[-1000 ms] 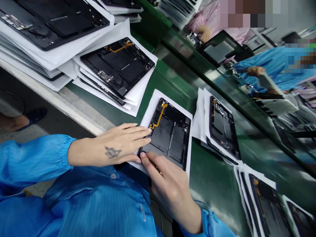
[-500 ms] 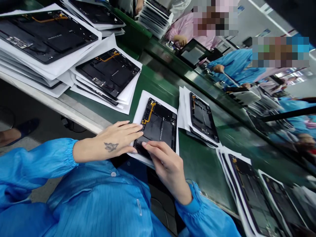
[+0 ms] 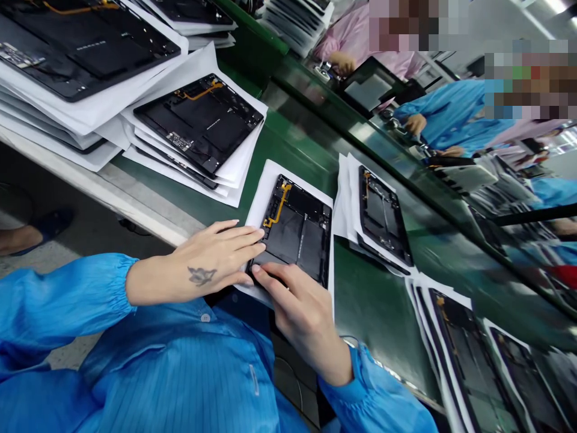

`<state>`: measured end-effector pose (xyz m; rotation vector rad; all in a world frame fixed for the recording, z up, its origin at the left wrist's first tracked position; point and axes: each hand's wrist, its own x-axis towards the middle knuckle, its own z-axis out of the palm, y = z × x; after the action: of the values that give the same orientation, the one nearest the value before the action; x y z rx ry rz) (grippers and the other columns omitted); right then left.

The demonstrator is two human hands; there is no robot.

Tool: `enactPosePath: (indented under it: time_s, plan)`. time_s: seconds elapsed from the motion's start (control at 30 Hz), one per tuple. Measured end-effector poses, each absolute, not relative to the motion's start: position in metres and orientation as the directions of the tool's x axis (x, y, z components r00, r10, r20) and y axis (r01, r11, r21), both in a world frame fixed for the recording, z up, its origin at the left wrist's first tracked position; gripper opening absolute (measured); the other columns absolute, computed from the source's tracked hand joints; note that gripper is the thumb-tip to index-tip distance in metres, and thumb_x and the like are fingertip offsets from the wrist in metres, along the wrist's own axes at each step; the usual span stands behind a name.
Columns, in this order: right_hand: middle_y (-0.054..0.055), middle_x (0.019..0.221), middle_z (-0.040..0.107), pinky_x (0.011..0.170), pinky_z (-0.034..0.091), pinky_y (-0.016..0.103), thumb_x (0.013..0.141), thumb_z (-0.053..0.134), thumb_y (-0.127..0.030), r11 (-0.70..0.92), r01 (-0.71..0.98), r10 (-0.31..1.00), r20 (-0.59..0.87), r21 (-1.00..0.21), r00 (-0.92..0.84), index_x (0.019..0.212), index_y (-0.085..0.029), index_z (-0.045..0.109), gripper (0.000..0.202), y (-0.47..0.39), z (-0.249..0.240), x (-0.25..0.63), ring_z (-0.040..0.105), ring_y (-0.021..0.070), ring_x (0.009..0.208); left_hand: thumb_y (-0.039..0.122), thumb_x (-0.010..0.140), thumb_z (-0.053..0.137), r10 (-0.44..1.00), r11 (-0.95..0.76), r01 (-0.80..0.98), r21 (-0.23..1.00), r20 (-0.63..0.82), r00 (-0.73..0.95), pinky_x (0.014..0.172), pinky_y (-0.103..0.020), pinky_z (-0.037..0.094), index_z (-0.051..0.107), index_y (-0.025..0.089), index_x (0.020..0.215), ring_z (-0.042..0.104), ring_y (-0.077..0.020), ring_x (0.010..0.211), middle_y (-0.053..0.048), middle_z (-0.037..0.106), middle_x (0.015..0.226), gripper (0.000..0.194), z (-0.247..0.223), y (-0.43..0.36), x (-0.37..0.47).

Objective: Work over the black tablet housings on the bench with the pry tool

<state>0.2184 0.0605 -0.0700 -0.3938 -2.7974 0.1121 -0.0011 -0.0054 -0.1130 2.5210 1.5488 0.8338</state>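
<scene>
A black tablet-like housing [image 3: 293, 231] with an orange flex cable [image 3: 282, 204] lies on white sheets [image 3: 261, 186] in front of me. My left hand [image 3: 210, 261] rests with fingers stretched out, its fingertips on the housing's left edge. Near the housing's lower left corner is my right hand [image 3: 300, 304], its fingers curled and the thumb and index finger close together. Anything between those fingertips is too small or hidden to make out.
Stacks of similar housings stand at the left [image 3: 198, 126] and far left [image 3: 94, 54]. More lie at the right [image 3: 385, 213] and lower right [image 3: 473, 361] on the green table [image 3: 360, 307]. People in pink and blue sleeves work across the table.
My right hand has shifted slightly left and down along the housing's lower edge. My left hand stays nearly in place. The view has tilted a little.
</scene>
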Motion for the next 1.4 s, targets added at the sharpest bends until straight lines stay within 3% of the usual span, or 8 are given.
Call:
enactPosePath:
  time_s: [0.3, 0.53, 0.83, 0.93, 1.03, 1.17, 1.27, 1.4]
  plan:
    - [0.007, 0.084, 0.069, 0.058, 0.042, 0.028, 0.104, 0.036, -0.010, 0.987, 0.158, 0.152, 0.136, 0.031, -0.979, 0.099, -0.014, 0.069, 0.033, 0.070, -0.049, 0.206, 0.055, 0.0149, 0.068, 0.034, 0.105, 0.046, 0.833, -0.492, 0.819, 0.295, 0.434, 0.344, 0.115, -0.042, 0.039, 0.060, 0.008, 0.131, 0.055, -0.0259, 0.136, -0.015, 0.059, 0.144, 0.039, -0.107, -0.005, 0.004]
    - [0.008, 0.089, 0.070, 0.060, 0.044, 0.027, 0.107, 0.029, -0.012, 0.991, 0.128, 0.125, 0.069, 0.038, -0.990, 0.107, -0.011, 0.067, 0.038, 0.072, -0.040, 0.205, 0.058, 0.0146, 0.073, 0.033, 0.108, 0.040, 0.829, -0.490, 0.825, 0.283, 0.444, 0.340, 0.115, -0.043, 0.039, 0.060, 0.008, 0.132, 0.055, -0.0247, 0.136, -0.014, 0.060, 0.143, 0.040, -0.111, -0.007, 0.007]
    - [0.004, 0.079, 0.066, 0.053, 0.035, 0.030, 0.104, 0.042, -0.014, 0.984, 0.122, 0.112, 0.077, 0.132, -0.991, 0.086, -0.018, 0.066, 0.030, 0.071, -0.040, 0.195, 0.051, 0.0149, 0.065, 0.033, 0.109, 0.036, 0.829, -0.505, 0.819, 0.272, 0.417, 0.373, 0.114, -0.044, 0.041, 0.053, 0.007, 0.139, 0.054, -0.0245, 0.136, -0.014, 0.058, 0.146, 0.044, -0.111, -0.005, 0.005]
    - [0.006, 0.090, 0.069, 0.058, 0.042, 0.027, 0.105, 0.038, -0.015, 0.991, 0.135, 0.134, 0.068, 0.013, -0.989, 0.103, -0.017, 0.067, 0.030, 0.075, -0.036, 0.202, 0.059, 0.0150, 0.074, 0.036, 0.108, 0.039, 0.828, -0.514, 0.799, 0.311, 0.422, 0.369, 0.116, -0.045, 0.041, 0.050, 0.008, 0.143, 0.053, -0.0243, 0.138, -0.014, 0.056, 0.147, 0.046, -0.110, -0.009, -0.002]
    - [0.006, 0.102, 0.069, 0.067, 0.049, 0.024, 0.104, 0.042, -0.014, 0.944, 0.261, 0.300, 0.197, -0.202, -0.934, 0.122, -0.020, 0.065, 0.030, 0.067, -0.034, 0.218, 0.064, 0.0140, 0.084, 0.034, 0.106, 0.047, 0.840, -0.491, 0.774, 0.401, 0.454, 0.298, 0.116, -0.047, 0.042, 0.051, 0.012, 0.143, 0.053, -0.0250, 0.136, -0.013, 0.059, 0.144, 0.043, -0.108, -0.017, -0.012]
    - [-0.003, 0.073, 0.060, 0.055, 0.044, 0.024, 0.096, 0.065, -0.023, 0.733, 0.396, 0.674, 0.514, -0.552, -0.530, 0.132, -0.027, 0.063, 0.037, 0.040, -0.047, 0.238, 0.054, 0.0117, 0.060, 0.019, 0.103, 0.049, 0.847, -0.488, 0.702, 0.519, 0.476, 0.238, 0.093, -0.033, 0.055, 0.064, 0.015, 0.124, 0.066, -0.0194, 0.108, -0.009, 0.071, 0.116, 0.025, -0.101, -0.030, -0.021]
    - [-0.005, 0.057, 0.048, 0.052, 0.042, 0.026, 0.103, 0.052, -0.037, 0.507, 0.191, 0.842, 0.435, -0.841, -0.320, 0.118, -0.026, 0.072, 0.028, 0.028, -0.061, 0.240, 0.045, 0.0118, 0.050, 0.011, 0.101, 0.047, 0.820, -0.534, 0.737, 0.415, 0.465, 0.333, 0.084, -0.031, 0.056, 0.064, 0.014, 0.119, 0.066, -0.0187, 0.097, -0.009, 0.071, 0.107, 0.025, -0.095, -0.036, -0.020]
    - [0.005, 0.069, 0.063, 0.062, 0.049, 0.033, 0.105, 0.025, -0.059, 0.475, 0.053, 0.811, 0.413, -0.879, -0.415, 0.093, -0.021, 0.078, 0.067, 0.030, -0.070, 0.238, 0.059, 0.0176, 0.067, 0.007, 0.099, 0.047, 0.791, -0.542, 0.817, 0.196, 0.447, 0.418, 0.083, -0.035, 0.057, 0.061, 0.012, 0.123, 0.066, -0.0218, 0.097, -0.012, 0.070, 0.110, 0.029, -0.089, -0.037, -0.012]
